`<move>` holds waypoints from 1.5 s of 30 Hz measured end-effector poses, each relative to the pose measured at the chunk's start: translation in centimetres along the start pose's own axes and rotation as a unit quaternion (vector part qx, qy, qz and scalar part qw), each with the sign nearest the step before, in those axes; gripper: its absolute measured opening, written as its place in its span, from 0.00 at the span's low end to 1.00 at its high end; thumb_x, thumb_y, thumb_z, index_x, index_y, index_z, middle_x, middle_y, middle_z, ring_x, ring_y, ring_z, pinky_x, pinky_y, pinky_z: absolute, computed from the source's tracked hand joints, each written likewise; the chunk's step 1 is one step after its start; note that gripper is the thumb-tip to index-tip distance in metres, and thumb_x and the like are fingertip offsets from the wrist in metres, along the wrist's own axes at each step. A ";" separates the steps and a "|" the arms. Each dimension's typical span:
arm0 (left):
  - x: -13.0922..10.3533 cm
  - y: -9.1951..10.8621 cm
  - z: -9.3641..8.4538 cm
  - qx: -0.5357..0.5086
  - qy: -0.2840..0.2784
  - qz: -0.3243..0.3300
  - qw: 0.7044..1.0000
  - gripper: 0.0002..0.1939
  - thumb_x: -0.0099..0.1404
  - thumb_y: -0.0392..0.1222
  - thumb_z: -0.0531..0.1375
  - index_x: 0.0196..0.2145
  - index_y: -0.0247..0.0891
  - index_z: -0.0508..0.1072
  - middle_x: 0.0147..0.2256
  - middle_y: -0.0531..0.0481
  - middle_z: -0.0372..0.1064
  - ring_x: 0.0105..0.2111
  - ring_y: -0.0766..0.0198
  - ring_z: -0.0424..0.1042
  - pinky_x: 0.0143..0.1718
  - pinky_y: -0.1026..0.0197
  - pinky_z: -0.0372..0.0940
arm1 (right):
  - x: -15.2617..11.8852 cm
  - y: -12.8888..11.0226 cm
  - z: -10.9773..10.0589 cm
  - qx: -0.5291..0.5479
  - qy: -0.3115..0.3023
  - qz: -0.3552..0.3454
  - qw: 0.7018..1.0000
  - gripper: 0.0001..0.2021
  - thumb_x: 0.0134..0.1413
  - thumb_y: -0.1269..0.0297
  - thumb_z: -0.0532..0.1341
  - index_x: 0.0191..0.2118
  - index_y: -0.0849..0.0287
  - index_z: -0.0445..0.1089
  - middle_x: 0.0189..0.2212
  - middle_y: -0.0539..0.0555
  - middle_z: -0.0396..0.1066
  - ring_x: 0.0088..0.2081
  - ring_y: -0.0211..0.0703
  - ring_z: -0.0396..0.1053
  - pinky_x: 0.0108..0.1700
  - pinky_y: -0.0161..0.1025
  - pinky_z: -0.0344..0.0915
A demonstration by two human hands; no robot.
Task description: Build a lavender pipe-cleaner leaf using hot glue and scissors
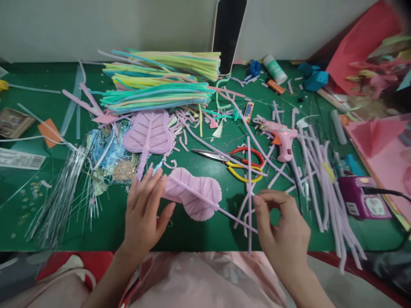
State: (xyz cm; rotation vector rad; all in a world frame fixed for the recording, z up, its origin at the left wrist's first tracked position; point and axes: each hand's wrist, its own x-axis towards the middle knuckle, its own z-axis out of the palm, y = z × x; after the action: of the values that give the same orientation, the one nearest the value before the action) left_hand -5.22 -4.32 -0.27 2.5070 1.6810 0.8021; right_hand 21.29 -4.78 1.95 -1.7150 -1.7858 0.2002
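My left hand (146, 214) is open, fingers stretched, at the left end of a lilac scalloped piece (195, 194) made of pipe cleaners with a long stem. Just beyond its fingertips lies a finished-looking lilac leaf-shaped fan (149, 132) with ribs and a wrapped handle. With thumb and forefinger together, my right hand (282, 226) pinches a straight lilac pipe cleaner (249, 171). More lilac pipe cleaners cross beneath it. Behind that hand lie scissors (245, 164) with red and yellow handles, blades apart, and a pink glue gun (282, 139).
Bundles of green, yellow and blue pipe cleaners (157, 96) lie at the back. Silver strands (61, 196) and blue tassels (105, 145) are at left. Loose lilac pipe cleaners (324, 184) and a purple box (362, 196) with a black cable occupy the right. A phone (229, 34) leans on the wall.
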 end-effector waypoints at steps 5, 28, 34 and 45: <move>0.4 -0.8 -0.7 0.003 0.048 -0.099 0.994 0.21 0.67 0.33 0.57 0.57 0.39 0.66 0.49 0.39 0.73 0.52 0.52 0.71 0.53 0.49 0.66 | -0.3 -0.5 0.9 0.040 -0.030 -0.034 0.998 0.05 0.59 0.66 0.63 0.34 0.55 0.66 0.29 0.48 0.73 0.29 0.38 0.71 0.32 0.35 0.65; 2.9 -4.0 1.3 -0.041 -0.106 -0.148 0.982 0.08 0.67 0.41 0.57 0.34 0.40 0.77 0.32 0.48 0.74 0.37 0.55 0.71 0.41 0.52 0.66 | -1.3 -1.7 4.7 0.066 -0.150 -0.105 0.981 0.04 0.61 0.67 0.62 0.39 0.59 0.74 0.34 0.55 0.75 0.37 0.46 0.68 0.39 0.44 0.68; 3.3 -3.7 1.8 -0.043 -0.123 -0.147 0.980 0.08 0.67 0.41 0.57 0.34 0.40 0.76 0.32 0.48 0.72 0.36 0.55 0.69 0.40 0.52 0.64 | -1.3 -2.3 4.8 0.089 -0.143 -0.091 0.981 0.05 0.62 0.69 0.60 0.38 0.57 0.75 0.33 0.55 0.75 0.35 0.45 0.69 0.37 0.43 0.68; 3.3 -3.6 2.1 -0.062 -0.107 -0.130 0.984 0.07 0.68 0.40 0.56 0.32 0.39 0.73 0.31 0.49 0.71 0.35 0.56 0.68 0.40 0.54 0.64 | -1.0 -2.6 5.0 0.110 -0.150 -0.093 0.978 0.06 0.61 0.72 0.60 0.38 0.57 0.74 0.32 0.53 0.75 0.35 0.44 0.68 0.39 0.43 0.69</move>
State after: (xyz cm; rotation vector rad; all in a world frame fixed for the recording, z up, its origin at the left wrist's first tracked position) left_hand -6.52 0.62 -1.80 2.1445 1.7736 0.5714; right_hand 16.38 -4.51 -0.93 -1.4100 -2.0422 0.5800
